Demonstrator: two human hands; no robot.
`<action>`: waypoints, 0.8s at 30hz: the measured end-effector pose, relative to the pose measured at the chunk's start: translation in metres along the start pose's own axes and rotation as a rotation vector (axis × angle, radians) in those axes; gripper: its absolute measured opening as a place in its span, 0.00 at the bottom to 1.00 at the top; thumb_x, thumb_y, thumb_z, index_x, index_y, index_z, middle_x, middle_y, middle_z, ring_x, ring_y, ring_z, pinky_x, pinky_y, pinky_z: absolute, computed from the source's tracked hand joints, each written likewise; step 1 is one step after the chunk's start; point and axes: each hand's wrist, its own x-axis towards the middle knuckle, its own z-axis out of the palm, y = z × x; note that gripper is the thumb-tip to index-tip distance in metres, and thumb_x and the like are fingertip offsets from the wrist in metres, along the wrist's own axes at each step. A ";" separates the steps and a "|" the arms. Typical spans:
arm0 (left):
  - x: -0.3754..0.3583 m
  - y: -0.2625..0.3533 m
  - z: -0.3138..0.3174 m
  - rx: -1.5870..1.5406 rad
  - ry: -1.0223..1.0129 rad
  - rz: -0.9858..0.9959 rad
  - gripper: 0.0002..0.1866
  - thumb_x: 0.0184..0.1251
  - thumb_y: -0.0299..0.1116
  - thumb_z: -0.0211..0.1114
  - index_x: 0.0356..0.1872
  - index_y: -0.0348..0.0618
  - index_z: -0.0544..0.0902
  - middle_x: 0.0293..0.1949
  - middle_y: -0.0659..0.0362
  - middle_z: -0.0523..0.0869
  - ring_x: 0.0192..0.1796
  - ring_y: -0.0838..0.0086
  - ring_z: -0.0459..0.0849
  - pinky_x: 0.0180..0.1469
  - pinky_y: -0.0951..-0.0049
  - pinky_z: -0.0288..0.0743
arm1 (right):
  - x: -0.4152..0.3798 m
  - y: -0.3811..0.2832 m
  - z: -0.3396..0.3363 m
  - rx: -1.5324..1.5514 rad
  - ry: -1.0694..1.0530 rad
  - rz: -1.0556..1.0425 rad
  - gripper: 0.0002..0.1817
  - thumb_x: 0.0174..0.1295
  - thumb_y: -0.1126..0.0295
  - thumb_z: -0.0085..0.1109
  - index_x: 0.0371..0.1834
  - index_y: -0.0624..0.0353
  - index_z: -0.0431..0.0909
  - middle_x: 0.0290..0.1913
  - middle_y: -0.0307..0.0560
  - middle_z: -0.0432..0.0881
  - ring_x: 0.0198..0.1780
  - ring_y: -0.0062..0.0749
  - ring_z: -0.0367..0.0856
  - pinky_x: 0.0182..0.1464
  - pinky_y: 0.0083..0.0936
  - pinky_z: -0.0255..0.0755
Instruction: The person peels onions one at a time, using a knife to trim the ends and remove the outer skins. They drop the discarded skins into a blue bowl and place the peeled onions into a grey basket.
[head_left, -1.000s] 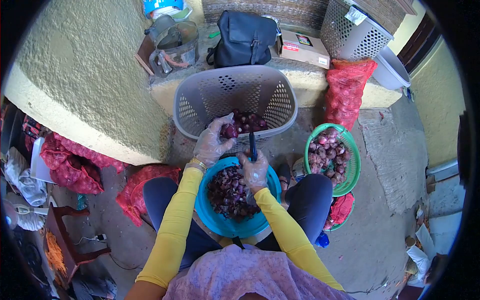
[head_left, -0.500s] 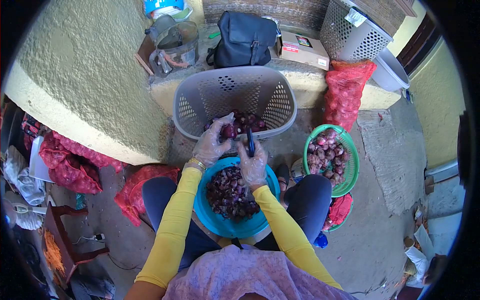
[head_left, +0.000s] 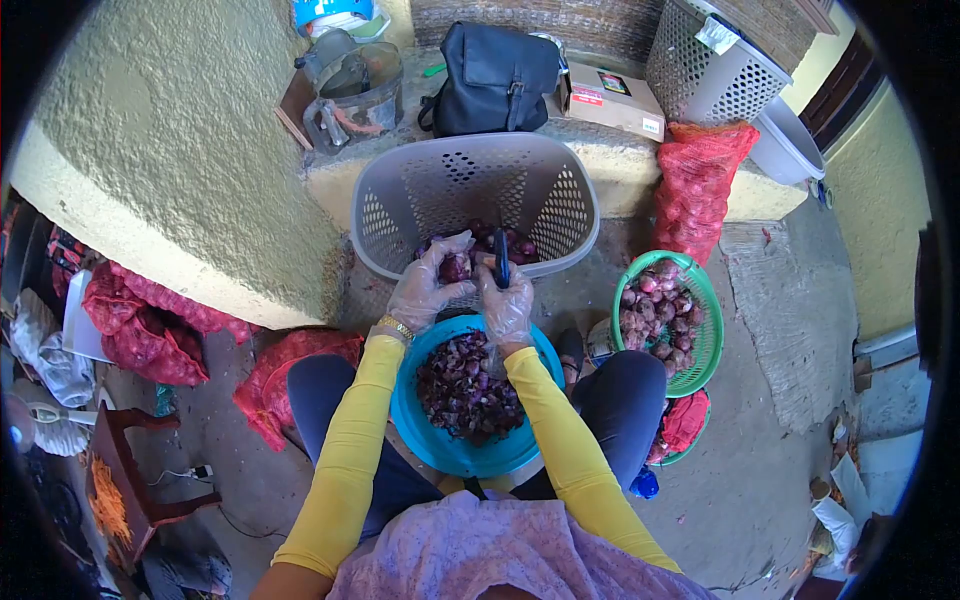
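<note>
Over the near rim of the grey perforated basket (head_left: 375,245), my left hand (head_left: 420,293), in a clear plastic glove, is closed around a red onion (head_left: 455,267). Just to its right, my gloved right hand (head_left: 508,305) grips a knife (head_left: 502,257) by its dark handle, the tool pointing away from me. The blade is hard to make out. More red onions (head_left: 520,248) lie in the bottom of the basket, partly hidden by my hands. Below my wrists, between my knees, a blue basin (head_left: 403,420) holds dark purple onion peels (head_left: 465,385).
To the right, a green basket (head_left: 716,335) of unpeeled onions stands near a full red mesh sack (head_left: 700,190). Other mesh sacks (head_left: 150,335) lie at left. A black backpack (head_left: 498,75) and a cardboard box (head_left: 615,100) rest on the ledge ahead.
My hands have drawn closer together, and the onion in my left hand now sits nearer the knife. The whole view has shifted slightly.
</note>
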 end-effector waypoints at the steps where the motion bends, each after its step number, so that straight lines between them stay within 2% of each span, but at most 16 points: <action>1: 0.000 0.001 0.000 -0.014 -0.002 -0.009 0.39 0.60 0.30 0.80 0.73 0.42 0.72 0.73 0.51 0.78 0.75 0.63 0.74 0.79 0.62 0.64 | 0.001 0.004 -0.002 0.000 0.001 0.000 0.07 0.70 0.74 0.67 0.48 0.65 0.87 0.41 0.41 0.89 0.42 0.20 0.84 0.49 0.23 0.79; 4: 0.001 0.001 0.001 0.012 0.010 0.000 0.41 0.59 0.33 0.82 0.73 0.42 0.73 0.73 0.51 0.78 0.75 0.64 0.75 0.78 0.63 0.65 | -0.003 0.002 -0.010 0.135 0.062 -0.069 0.09 0.68 0.74 0.71 0.48 0.65 0.86 0.41 0.41 0.89 0.43 0.22 0.85 0.49 0.24 0.79; 7: 0.001 0.002 0.003 0.089 0.015 -0.017 0.39 0.60 0.33 0.81 0.72 0.41 0.74 0.73 0.52 0.78 0.74 0.64 0.75 0.77 0.63 0.67 | -0.014 -0.022 -0.013 0.220 0.019 0.014 0.12 0.64 0.74 0.75 0.49 0.65 0.86 0.43 0.43 0.90 0.43 0.23 0.85 0.50 0.25 0.80; 9: 0.000 0.002 0.002 0.095 0.006 -0.038 0.39 0.59 0.33 0.81 0.72 0.41 0.74 0.73 0.52 0.78 0.73 0.63 0.77 0.76 0.63 0.68 | -0.017 -0.038 -0.009 0.249 -0.094 0.127 0.13 0.63 0.74 0.76 0.48 0.65 0.86 0.44 0.42 0.90 0.43 0.23 0.85 0.49 0.26 0.80; 11: -0.001 0.001 0.001 0.101 -0.003 -0.058 0.39 0.59 0.33 0.81 0.72 0.41 0.74 0.72 0.52 0.79 0.73 0.63 0.78 0.75 0.63 0.69 | -0.016 -0.033 0.000 0.219 -0.074 0.056 0.12 0.64 0.74 0.76 0.49 0.64 0.87 0.44 0.42 0.90 0.43 0.22 0.85 0.49 0.24 0.80; 13: -0.002 0.002 0.001 0.055 0.017 -0.031 0.40 0.60 0.26 0.77 0.74 0.41 0.71 0.72 0.48 0.79 0.74 0.56 0.77 0.76 0.60 0.70 | -0.014 -0.025 0.006 0.189 -0.052 -0.015 0.12 0.64 0.74 0.75 0.49 0.64 0.87 0.44 0.41 0.89 0.43 0.21 0.84 0.48 0.23 0.79; 17: -0.002 0.010 -0.001 0.109 0.016 -0.010 0.40 0.59 0.32 0.79 0.73 0.43 0.72 0.72 0.50 0.79 0.71 0.59 0.79 0.75 0.62 0.70 | -0.013 -0.018 0.007 0.259 -0.014 0.033 0.10 0.66 0.75 0.73 0.49 0.64 0.87 0.40 0.38 0.87 0.38 0.18 0.80 0.43 0.21 0.77; 21: -0.001 0.008 -0.006 0.103 -0.040 0.000 0.37 0.63 0.28 0.76 0.73 0.40 0.72 0.75 0.48 0.76 0.77 0.58 0.74 0.78 0.62 0.66 | -0.007 -0.011 0.009 0.189 0.018 0.003 0.08 0.67 0.75 0.70 0.47 0.63 0.87 0.38 0.36 0.85 0.35 0.17 0.77 0.40 0.20 0.75; 24: -0.001 0.005 -0.010 0.091 -0.064 0.042 0.37 0.64 0.25 0.75 0.75 0.40 0.70 0.76 0.48 0.75 0.79 0.59 0.71 0.80 0.61 0.64 | -0.007 -0.020 0.005 0.089 0.030 0.006 0.07 0.67 0.76 0.69 0.47 0.63 0.87 0.38 0.37 0.86 0.36 0.19 0.79 0.42 0.22 0.76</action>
